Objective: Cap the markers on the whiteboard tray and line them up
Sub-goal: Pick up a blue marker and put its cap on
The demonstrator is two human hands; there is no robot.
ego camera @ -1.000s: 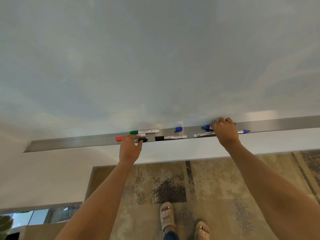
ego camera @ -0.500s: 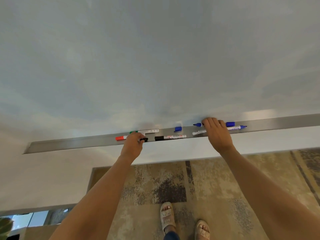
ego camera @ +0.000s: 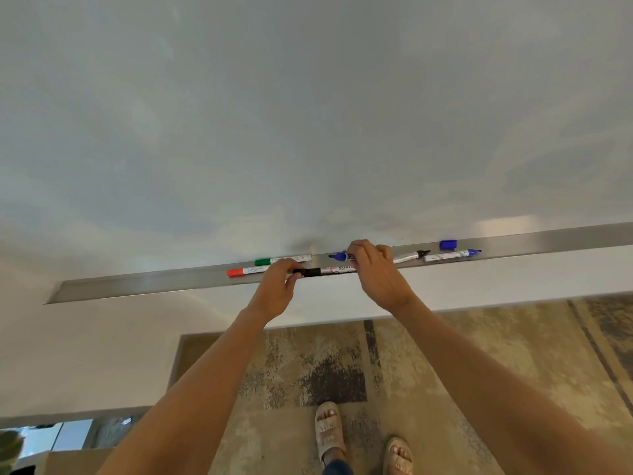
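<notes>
A long brushed-metal whiteboard tray (ego camera: pixel 137 286) runs along the foot of a pale grey whiteboard (ego camera: pixel 308 114), and everything here is placed relative to it. Toward the tray's left part lie a white-barrelled marker with a green cap (ego camera: pixel 282 260), at the back against the board, and a white-barrelled marker with a red cap (ego camera: pixel 246 271), nearer the front edge.

The left hand (ego camera: pixel 279 289) sits at the tray's front edge, thumb and forefinger pinching a small black cap (ego camera: pixel 298 273). That cap is just beside the black end of a white-barrelled black marker (ego camera: pixel 329 270) lying along the front of the tray; whether the two touch cannot be told.

The right hand (ego camera: pixel 373 269) reaches over the tray's middle, fingers curled round a white marker with a blue end (ego camera: pixel 339 256), held at the back near the board.

Further right on the tray lie an uncapped white marker with a black tip (ego camera: pixel 411 256), then an uncapped white marker with a blue tip (ego camera: pixel 452 256). A loose blue cap (ego camera: pixel 448 244) rests behind that one, near the board.

Below the tray, a patterned beige rug (ego camera: pixel 308 371) covers the floor.
</notes>
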